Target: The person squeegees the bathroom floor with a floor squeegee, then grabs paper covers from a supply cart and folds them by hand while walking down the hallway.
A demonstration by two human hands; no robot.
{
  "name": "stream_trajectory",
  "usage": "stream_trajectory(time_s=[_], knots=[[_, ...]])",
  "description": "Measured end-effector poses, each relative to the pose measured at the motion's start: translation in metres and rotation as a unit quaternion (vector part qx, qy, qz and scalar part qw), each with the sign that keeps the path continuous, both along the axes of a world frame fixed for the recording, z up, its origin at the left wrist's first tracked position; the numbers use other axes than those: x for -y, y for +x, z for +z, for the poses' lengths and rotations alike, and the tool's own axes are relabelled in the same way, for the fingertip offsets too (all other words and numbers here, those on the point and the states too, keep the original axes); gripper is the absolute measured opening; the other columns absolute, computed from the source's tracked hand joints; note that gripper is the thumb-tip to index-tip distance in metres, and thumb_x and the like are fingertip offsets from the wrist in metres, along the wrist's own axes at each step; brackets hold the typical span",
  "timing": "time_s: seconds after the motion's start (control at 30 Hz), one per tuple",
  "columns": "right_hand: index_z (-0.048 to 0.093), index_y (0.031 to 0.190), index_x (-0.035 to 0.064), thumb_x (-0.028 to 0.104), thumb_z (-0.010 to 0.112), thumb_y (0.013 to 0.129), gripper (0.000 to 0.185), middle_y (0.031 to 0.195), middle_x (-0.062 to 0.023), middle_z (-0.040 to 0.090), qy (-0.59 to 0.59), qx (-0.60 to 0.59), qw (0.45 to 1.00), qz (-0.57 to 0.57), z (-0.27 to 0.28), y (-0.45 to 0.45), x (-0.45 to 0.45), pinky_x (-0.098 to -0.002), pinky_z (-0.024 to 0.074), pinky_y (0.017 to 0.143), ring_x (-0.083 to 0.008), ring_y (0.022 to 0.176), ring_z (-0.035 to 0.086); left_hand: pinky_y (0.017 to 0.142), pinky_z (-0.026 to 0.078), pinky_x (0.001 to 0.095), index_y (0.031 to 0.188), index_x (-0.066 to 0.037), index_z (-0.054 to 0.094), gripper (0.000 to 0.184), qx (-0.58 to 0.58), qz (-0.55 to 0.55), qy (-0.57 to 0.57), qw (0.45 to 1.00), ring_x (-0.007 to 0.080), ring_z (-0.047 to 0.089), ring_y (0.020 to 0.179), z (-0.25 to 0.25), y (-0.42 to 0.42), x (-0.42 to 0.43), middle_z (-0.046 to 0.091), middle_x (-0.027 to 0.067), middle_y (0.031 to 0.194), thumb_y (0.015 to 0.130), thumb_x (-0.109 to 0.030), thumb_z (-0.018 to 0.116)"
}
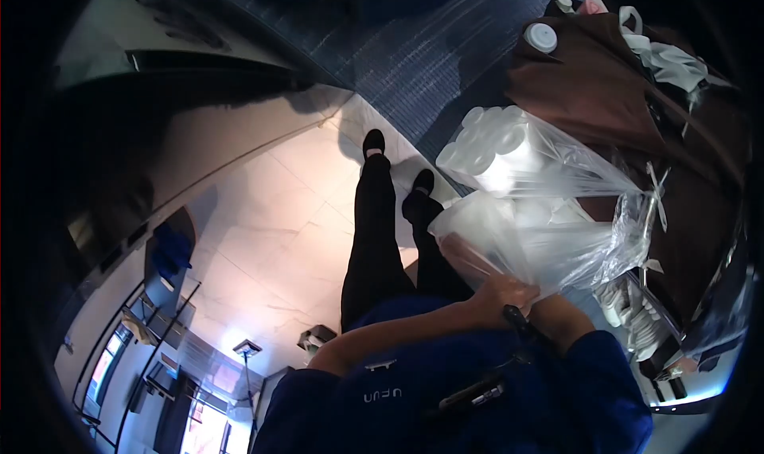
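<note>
A clear plastic bag with white contents lies in front of me at the right. My left hand reaches across my body, its fingers closed at the near edge of this bag, close to my right wrist. My right hand shows blurred through the plastic, inside or behind the bag; I cannot make out its fingers. Just beyond lies another clear bag, holding white round-ended items that look like stacked cups or containers. A black band sits by my right wrist.
Brown cloth or bags lie at the right, with a white round lid and a white plastic bag on them. Wrapped pale items are at the lower right. A dark striped surface lies beyond my feet, on pale tiled floor.
</note>
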State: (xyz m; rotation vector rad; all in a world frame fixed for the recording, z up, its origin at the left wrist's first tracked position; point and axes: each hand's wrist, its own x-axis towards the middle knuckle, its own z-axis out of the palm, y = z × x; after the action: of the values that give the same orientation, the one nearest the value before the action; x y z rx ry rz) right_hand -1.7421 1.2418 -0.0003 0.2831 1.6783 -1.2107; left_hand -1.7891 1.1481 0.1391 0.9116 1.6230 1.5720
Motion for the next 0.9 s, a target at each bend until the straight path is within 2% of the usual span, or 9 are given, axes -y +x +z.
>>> stream_trajectory(time_s=[0.13,0.2,0.33,0.4,0.47,0.6,0.77,0.83,0.9], knots=[[0.057,0.110,-0.0029,0.019,0.052,0.093,0.028,0.103,-0.0118,0.063,-0.109,0.049,0.933,-0.339,-0.026,0.052,0.042,-0.0312,0.0479,0.083,-0.0186,0.094,0.059,0.068,0.049,0.0341,0.103,-0.002,0.062,0.031,0.234,-0.088,0.061,0.966,0.0217,0.063,0.074,-0.017,-0.007,0.016,0.065,0.0103,0.081,0.080,-0.023,0.065],[0.057,0.111,-0.0028,0.019,0.052,0.093,0.029,0.104,-0.0112,0.063,-0.144,0.057,0.918,-0.365,-0.015,0.060,0.047,-0.0311,0.0479,0.083,-0.0181,0.094,0.058,0.071,0.049,0.0304,0.109,-0.003,0.061,0.038,0.256,-0.008,-0.091,0.962,0.0158,0.063,0.077,-0.055,-0.003,0.045,0.066,0.0076,0.086,0.080,-0.027,0.068],[0.056,0.117,0.0000,0.021,0.049,0.097,0.030,0.105,-0.0061,0.060,-0.167,0.034,0.969,-0.178,0.024,0.018,0.041,-0.0289,0.0472,0.084,-0.0147,0.093,0.056,0.068,0.048,0.0230,0.103,-0.002,0.061,0.028,0.255,0.401,-0.249,0.844,0.0122,0.060,0.073,-0.201,-0.028,0.128,0.066,0.0079,0.083,0.084,-0.021,0.066],[0.055,0.120,0.0003,0.022,0.050,0.096,0.033,0.107,-0.0066,0.059,-0.196,0.016,0.975,-0.106,0.021,0.016,0.042,-0.0278,0.0467,0.084,-0.0136,0.093,0.055,0.070,0.048,0.0252,0.111,0.000,0.058,0.040,0.357,0.326,-0.390,0.784,0.0130,0.059,0.077,-0.264,-0.027,0.147,0.065,0.0074,0.090,0.085,-0.029,0.066],[0.055,0.122,0.0016,0.017,0.049,0.097,0.030,0.112,-0.0068,0.059,-0.228,0.052,0.965,-0.123,0.010,0.018,0.044,-0.0265,0.0445,0.088,-0.0136,0.098,0.054,0.073,0.048,0.0257,0.116,0.001,0.057,0.049,0.472,0.226,-0.366,0.769,0.0126,0.060,0.084,-0.315,-0.006,0.144,0.063,0.0065,0.097,0.088,-0.039,0.062],[0.057,0.119,0.0011,0.009,0.052,0.094,0.026,0.112,-0.0072,0.060,-0.254,0.193,0.904,-0.284,-0.033,0.051,0.047,-0.0255,0.0454,0.088,-0.0131,0.105,0.055,0.078,0.048,0.0285,0.122,-0.003,0.056,0.066,0.798,0.181,-0.052,0.572,0.0164,0.060,0.090,-0.333,0.001,0.114,0.062,0.0074,0.104,0.083,-0.057,0.060],[0.055,0.112,-0.0005,0.017,0.055,0.093,0.026,0.104,-0.0101,0.060,-0.103,0.110,0.975,-0.166,-0.054,0.020,0.008,-0.0295,0.0493,0.086,-0.0193,0.097,0.060,0.086,0.049,0.0312,0.118,-0.004,0.058,0.055,0.758,0.145,-0.164,0.615,0.0183,0.062,0.094,-0.364,-0.005,0.081,0.063,0.0076,0.105,0.090,-0.051,0.052],[0.055,0.103,0.0010,0.019,0.058,0.090,0.022,0.097,-0.0092,0.061,-0.107,0.241,0.815,-0.516,-0.060,0.021,-0.003,-0.0329,0.0528,0.078,-0.0221,0.090,0.063,0.081,0.049,0.0312,0.117,-0.002,0.059,0.060,0.746,0.143,-0.170,0.628,0.0180,0.062,0.089,-0.386,0.001,0.080,0.064,0.0080,0.103,0.086,-0.054,0.056],[0.056,0.105,0.0001,0.019,0.057,0.092,0.023,0.097,-0.0096,0.061,-0.061,0.165,0.808,-0.562,-0.073,0.006,-0.020,-0.0331,0.0533,0.074,-0.0216,0.087,0.063,0.081,0.049,0.0308,0.117,0.000,0.059,0.061,0.739,0.135,-0.165,0.639,0.0177,0.062,0.090,-0.393,-0.003,0.084,0.064,0.0088,0.103,0.087,-0.053,0.056]])
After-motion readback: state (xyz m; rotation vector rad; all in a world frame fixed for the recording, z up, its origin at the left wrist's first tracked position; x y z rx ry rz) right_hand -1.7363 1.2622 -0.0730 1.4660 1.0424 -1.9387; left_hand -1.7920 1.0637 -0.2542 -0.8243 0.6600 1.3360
